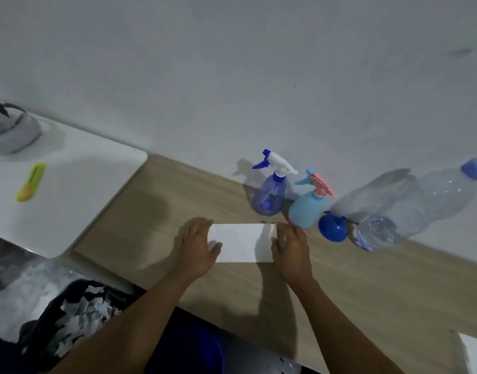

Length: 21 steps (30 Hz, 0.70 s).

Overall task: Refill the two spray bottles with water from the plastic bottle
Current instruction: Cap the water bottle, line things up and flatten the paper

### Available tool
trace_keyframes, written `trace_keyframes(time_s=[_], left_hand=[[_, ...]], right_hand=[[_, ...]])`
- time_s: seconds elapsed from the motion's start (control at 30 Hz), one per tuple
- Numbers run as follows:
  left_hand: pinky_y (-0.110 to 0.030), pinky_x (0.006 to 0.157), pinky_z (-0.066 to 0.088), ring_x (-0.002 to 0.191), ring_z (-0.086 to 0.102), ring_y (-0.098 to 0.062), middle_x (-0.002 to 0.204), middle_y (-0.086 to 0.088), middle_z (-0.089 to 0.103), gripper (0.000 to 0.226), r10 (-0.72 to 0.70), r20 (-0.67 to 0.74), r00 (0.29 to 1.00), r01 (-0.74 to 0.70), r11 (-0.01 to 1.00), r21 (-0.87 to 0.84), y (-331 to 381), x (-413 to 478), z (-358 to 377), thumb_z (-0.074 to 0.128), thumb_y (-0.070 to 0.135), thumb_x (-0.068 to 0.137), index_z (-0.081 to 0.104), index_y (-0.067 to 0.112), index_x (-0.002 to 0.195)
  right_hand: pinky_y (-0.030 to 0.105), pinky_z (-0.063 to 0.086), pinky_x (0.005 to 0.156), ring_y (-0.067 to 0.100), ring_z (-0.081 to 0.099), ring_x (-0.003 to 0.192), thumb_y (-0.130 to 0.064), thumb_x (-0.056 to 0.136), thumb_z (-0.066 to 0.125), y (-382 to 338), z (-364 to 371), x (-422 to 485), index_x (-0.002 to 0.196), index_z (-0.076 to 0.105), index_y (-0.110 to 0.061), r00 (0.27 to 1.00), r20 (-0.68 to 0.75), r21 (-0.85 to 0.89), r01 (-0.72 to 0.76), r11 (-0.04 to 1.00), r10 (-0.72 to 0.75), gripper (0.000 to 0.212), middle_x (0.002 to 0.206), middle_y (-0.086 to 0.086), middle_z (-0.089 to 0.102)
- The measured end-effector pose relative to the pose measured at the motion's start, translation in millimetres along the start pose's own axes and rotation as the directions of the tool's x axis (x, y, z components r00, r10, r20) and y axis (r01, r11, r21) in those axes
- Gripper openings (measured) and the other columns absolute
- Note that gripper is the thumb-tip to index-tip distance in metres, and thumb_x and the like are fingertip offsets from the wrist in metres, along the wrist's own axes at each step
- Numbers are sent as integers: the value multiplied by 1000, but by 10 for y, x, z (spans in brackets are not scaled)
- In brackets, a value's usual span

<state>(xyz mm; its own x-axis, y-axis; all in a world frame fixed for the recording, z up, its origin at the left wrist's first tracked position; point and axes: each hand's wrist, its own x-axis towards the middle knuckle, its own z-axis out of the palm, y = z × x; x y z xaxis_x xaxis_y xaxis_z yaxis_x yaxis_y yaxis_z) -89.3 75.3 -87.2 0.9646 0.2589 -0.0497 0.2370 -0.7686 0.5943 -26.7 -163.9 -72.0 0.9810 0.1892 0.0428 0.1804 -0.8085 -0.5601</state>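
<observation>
- Two spray bottles stand upright side by side at the back of the wooden table (pixel 178 201), close to the wall (pixel 232 63), both with their spray heads on.
- The dark blue spray bottle (pixel 269 195) is see-through, with a white head, blue trigger and blue nozzle tip. A tube shows inside.
- The light blue spray bottle (pixel 307 209) is opaque, with a pink and light blue head. It sits just right of the dark one.
- The blue funnel (pixel 332 228) sits between the light blue bottle and the plastic bottle, wide mouth turned toward the viewer.
- The plastic bottle (pixel 410 209) is big and clear with its blue cap (pixel 474 168) on, farthest right on the table. It looks tilted, which may be lens warp.
- The left hand (pixel 196 247) lies flat on the left end of a white paper (pixel 242 242), fingers straight and thumb on the sheet.
- The right hand (pixel 291 249) is on the paper's right end, well apart from the left. It is blurred, so I can't tell whether it presses flat or pinches the edge.
- Neither hand touches any bottle or the funnel.
- Water levels in all three bottles are hard to make out.
- The right hand hides the lower edge of the light blue bottle's base.
- A yellow-green cutter (pixel 31 182) lies on a white board (pixel 83 190) at left.
- A grey object (pixel 10 130) at far left is cut off by the frame, and I can't tell what it is.
- A dark bag with paper scraps (pixel 70 314) sits bottom left, blurry.
</observation>
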Motion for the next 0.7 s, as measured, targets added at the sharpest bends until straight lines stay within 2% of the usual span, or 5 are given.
trace_keyframes(time_s=[0.1,0.17,0.4,0.53,0.7], left_hand=[[-45,117,27,144,31,-29,152,-10,43,62,210,-53,976,-194,956,223,-10,-9,112,35,47,94,47,12,143],[-45,122,21,149,23,-29,158,-10,35,64,289,16,957,-277,897,344,-4,25,209,27,46,96,39,11,148],[-43,125,5,153,-3,-25,166,-13,1,79,194,251,948,-280,883,376,-33,130,469,-4,51,92,4,6,157],[-44,125,7,153,-1,-28,165,-16,2,77,212,245,946,-291,888,357,-102,117,543,3,49,95,6,2,156],[-45,124,12,151,16,-34,161,-22,19,73,233,183,955,-286,884,369,43,135,679,21,43,98,24,-4,152]], right_hand=[[44,39,114,24,46,132,-24,100,53,-170,187,-28,141,49,-20,995,48,-1,90,996,-90,41,145,6,50],[48,19,124,26,26,149,-28,106,40,-212,350,-8,153,32,-18,969,183,-117,191,975,-168,49,160,7,33],[45,-8,125,23,-13,155,-46,107,18,-154,696,132,159,-2,-10,912,403,-288,202,936,-73,66,168,7,-10],[42,-14,123,22,-18,153,-46,107,18,-118,725,130,159,-7,-11,911,404,-312,219,925,-80,67,167,6,-15],[45,-6,126,20,-17,154,-46,106,18,43,607,193,159,-7,-12,905,416,-288,229,930,-95,67,168,5,-13]])
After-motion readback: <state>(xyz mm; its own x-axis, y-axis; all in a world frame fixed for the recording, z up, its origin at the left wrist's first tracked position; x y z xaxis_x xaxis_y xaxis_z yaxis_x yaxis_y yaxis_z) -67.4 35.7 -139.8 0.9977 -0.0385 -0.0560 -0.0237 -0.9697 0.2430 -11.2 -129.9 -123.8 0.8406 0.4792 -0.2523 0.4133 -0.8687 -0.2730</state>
